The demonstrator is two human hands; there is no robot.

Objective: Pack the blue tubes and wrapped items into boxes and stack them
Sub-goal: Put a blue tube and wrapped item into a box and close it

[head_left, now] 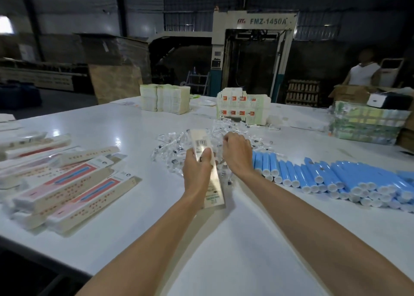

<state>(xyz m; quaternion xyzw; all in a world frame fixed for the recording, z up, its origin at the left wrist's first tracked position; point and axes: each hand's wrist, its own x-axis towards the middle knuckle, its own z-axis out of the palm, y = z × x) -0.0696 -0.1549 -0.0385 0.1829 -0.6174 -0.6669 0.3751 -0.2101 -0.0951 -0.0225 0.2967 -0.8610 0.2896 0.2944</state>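
Gripping the long cream cardboard box in my left hand, I'd steady its twelve o'clock end while my curled right hand (grasp unclear) picks among clear-wrapped items.

Dim hall, perhaps warehouse; white table.

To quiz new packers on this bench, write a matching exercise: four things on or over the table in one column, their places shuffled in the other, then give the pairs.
1. blue tubes
2. printed boxes
3. barcoded box
4. wrapped items

A. gripped by the left hand
B. scattered around the right hand
C. laid in a row on the right of the table
D. piled on the left of the table

Pairs: 1-C, 2-D, 3-A, 4-B
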